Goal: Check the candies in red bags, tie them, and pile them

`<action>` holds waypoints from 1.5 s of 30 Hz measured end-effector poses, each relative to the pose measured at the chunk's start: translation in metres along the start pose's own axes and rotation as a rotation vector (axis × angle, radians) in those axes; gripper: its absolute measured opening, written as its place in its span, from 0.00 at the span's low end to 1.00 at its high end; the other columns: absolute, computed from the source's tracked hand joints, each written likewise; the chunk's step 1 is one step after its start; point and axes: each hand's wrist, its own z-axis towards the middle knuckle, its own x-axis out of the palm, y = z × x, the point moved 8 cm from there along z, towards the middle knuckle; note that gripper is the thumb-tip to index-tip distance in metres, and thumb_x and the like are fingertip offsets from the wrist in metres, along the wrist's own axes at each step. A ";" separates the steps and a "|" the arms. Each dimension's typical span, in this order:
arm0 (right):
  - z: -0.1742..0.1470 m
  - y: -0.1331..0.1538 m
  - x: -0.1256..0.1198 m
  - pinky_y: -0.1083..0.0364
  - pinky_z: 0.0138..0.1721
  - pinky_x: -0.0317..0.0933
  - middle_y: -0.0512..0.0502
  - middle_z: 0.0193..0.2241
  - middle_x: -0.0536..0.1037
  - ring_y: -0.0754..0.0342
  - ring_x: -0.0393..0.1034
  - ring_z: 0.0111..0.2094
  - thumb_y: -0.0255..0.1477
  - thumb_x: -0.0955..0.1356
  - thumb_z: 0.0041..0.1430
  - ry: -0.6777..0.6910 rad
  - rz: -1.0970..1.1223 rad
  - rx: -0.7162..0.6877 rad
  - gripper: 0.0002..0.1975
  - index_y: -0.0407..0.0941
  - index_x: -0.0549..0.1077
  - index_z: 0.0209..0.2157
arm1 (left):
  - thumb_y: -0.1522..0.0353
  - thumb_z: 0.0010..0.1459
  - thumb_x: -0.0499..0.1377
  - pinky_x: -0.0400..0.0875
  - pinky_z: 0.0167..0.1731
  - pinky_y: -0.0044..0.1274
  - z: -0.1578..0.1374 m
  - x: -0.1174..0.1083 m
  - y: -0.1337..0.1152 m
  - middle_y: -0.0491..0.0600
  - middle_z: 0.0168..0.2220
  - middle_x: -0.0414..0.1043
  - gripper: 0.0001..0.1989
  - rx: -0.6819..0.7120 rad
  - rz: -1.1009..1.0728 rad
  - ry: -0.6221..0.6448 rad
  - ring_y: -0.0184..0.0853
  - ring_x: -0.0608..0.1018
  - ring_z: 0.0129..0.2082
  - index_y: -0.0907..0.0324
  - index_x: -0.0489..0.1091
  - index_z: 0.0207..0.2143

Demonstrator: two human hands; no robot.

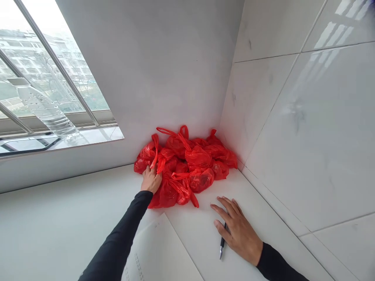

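A heap of knotted red plastic bags (pixel 202 180) lies in the corner, with rounded contents that I cannot make out through the film. My left hand (pixel 151 179) is at the heap's left side, its fingers closed on one red plastic bag near a hanging handle loop; the fingertips are partly hidden. To the right and nearer to me, my right hand (pixel 238 230) hovers or rests low with fingers spread, apart from the bags. Partly under its palm is a black pen (pixel 222 245) with a silver tip.
White paper (pixel 164 249) with a punched edge lies on the white tabletop (pixel 58 218) at front centre. On the windowsill (pixel 113 133) at left stand a clear water bottle (pixel 48 111) and a dark-edged flat thing (pixel 27 144). Grey and tiled walls (pixel 316 136) bound the corner.
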 end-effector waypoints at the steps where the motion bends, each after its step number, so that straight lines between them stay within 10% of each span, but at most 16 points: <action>1: 0.001 -0.001 0.000 0.34 0.68 0.51 0.42 0.65 0.62 0.42 0.51 0.68 0.35 0.60 0.73 -0.008 0.011 -0.003 0.21 0.51 0.65 0.64 | 0.61 0.66 0.59 0.67 0.57 0.45 -0.004 -0.008 -0.003 0.57 0.60 0.67 0.21 -0.018 -0.012 0.005 0.47 0.72 0.58 0.59 0.67 0.58; 6: -0.004 -0.025 -0.009 0.32 0.64 0.54 0.37 0.60 0.67 0.40 0.57 0.64 0.29 0.56 0.73 -0.193 0.092 0.055 0.20 0.45 0.71 0.58 | 0.62 0.66 0.53 0.63 0.60 0.40 -0.075 -0.070 0.002 0.61 0.65 0.58 0.31 -0.116 0.019 0.036 0.48 0.68 0.63 0.59 0.52 0.69; 10: -0.008 -0.035 -0.016 0.23 0.62 0.45 0.32 0.58 0.67 0.34 0.57 0.63 0.32 0.55 0.73 -0.260 0.157 0.099 0.20 0.42 0.71 0.56 | 0.57 0.64 0.49 0.73 0.42 0.33 -0.174 -0.105 0.010 0.54 0.52 0.69 0.26 -0.212 0.100 0.208 0.40 0.79 0.39 0.53 0.62 0.63; 16: 0.015 0.025 -0.024 0.41 0.59 0.61 0.39 0.52 0.73 0.43 0.65 0.55 0.33 0.59 0.72 -0.182 0.255 -0.091 0.17 0.45 0.70 0.57 | 0.55 0.64 0.46 0.68 0.31 0.32 -0.266 -0.106 0.030 0.50 0.31 0.72 0.27 -0.413 0.120 0.358 0.43 0.77 0.29 0.59 0.62 0.60; 25: 0.078 0.083 -0.013 0.43 0.53 0.62 0.37 0.44 0.74 0.42 0.67 0.47 0.24 0.61 0.67 -0.161 0.225 -0.088 0.16 0.42 0.73 0.53 | 0.62 0.64 0.49 0.72 0.34 0.29 -0.253 -0.078 0.024 0.47 0.32 0.75 0.28 -0.349 -0.156 0.329 0.36 0.77 0.28 0.61 0.54 0.65; 36: -0.022 -0.038 -0.049 0.52 0.27 0.56 0.53 0.17 0.67 0.48 0.65 0.21 0.36 0.61 0.66 -0.082 0.145 0.244 0.14 0.44 0.72 0.45 | 0.62 0.61 0.49 0.67 0.26 0.25 -0.258 -0.068 0.033 0.41 0.26 0.68 0.29 -0.331 -0.347 0.403 0.33 0.70 0.22 0.52 0.60 0.65; 45: 0.079 0.074 -0.022 0.50 0.52 0.62 0.43 0.41 0.77 0.48 0.70 0.45 0.30 0.64 0.67 -0.109 0.265 -0.008 0.12 0.44 0.73 0.50 | 0.53 0.65 0.48 0.67 0.34 0.29 -0.261 -0.068 0.038 0.42 0.28 0.67 0.29 -0.298 -0.311 0.340 0.36 0.71 0.26 0.53 0.59 0.64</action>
